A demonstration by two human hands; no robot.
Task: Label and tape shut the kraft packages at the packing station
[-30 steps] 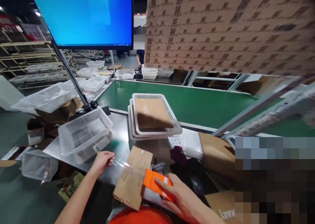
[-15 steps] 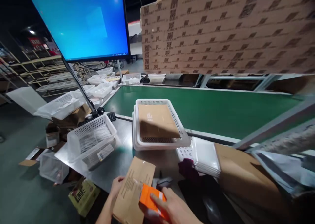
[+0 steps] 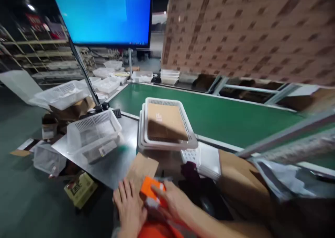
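A brown cardboard box point(image 3: 142, 166) lies at the near edge of the metal table, partly covered by my hands. My left hand point(image 3: 128, 203) rests flat on its near part, fingers stretched out. On the right, my right hand point(image 3: 174, 198) is closed around an orange tape dispenser point(image 3: 148, 187), held against or just above the box's right side; contact is hard to make out. Beyond the box stands a stack of white plastic baskets point(image 3: 192, 140), with a flat brown cardboard piece point(image 3: 166, 123) in the top one.
Another white basket point(image 3: 94, 126) sits on the table's left. A green conveyor belt point(image 3: 222, 116) runs behind, under a monitor point(image 3: 110, 15) and a large printed cardboard sheet point(image 3: 235, 32). White mailer bags point(image 3: 209, 161) and a dark mouse point(image 3: 206, 205) lie right. Boxes and baskets crowd the floor left.
My left hand has gone from the box's left side to flat on top of it. My right hand keeps the tape dispenser, slightly farther up and left in view. The camera view has shifted.
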